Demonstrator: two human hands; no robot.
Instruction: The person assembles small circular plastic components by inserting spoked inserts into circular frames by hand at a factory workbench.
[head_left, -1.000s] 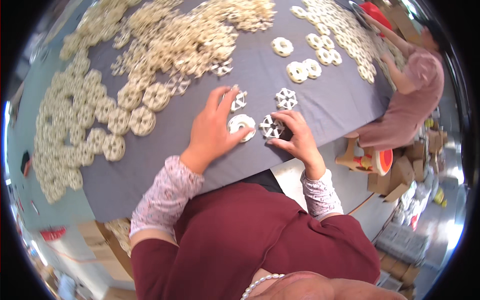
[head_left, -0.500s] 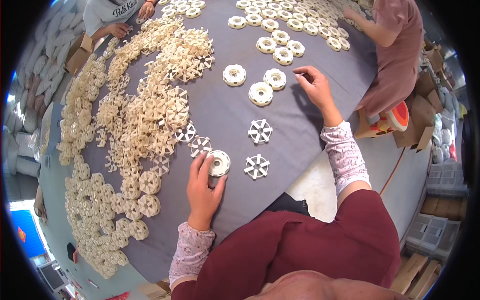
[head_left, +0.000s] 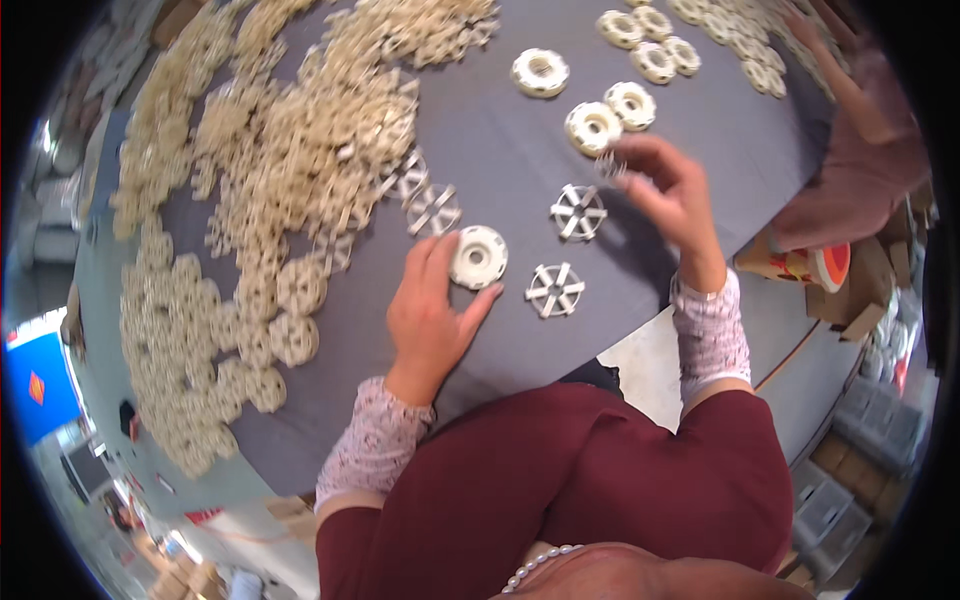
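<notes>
My left hand [head_left: 433,300] rests on the table with fingers and thumb around the edge of a round cream plastic wheel [head_left: 497,262], which lies flat with its central hole facing up. Pinched in the fingertips of my right hand [head_left: 665,190] is a small metal coil spring [head_left: 610,166], slightly blurred, held above the cloth. Just beyond it two cream wheels [head_left: 630,105] touch each other, and another wheel [head_left: 540,73] lies farther off. Between my hands are two spoked plastic pieces [head_left: 579,213], one nearer me. More spoked pieces [head_left: 433,210] lie beyond my left fingers.
A heap of loose cream spoked parts [head_left: 300,140] covers the table's left side. Stacked round pieces [head_left: 180,370] line its left edge. At the far right are more wheels [head_left: 655,60] and another person's arm [head_left: 850,95]. A red-rimmed bucket [head_left: 800,265] stands beside the table.
My right hand has come nearer me from beside the far wheels, and a coil spring now shows in its fingers. My left hand stays at its wheel. The whole view has shifted.
</notes>
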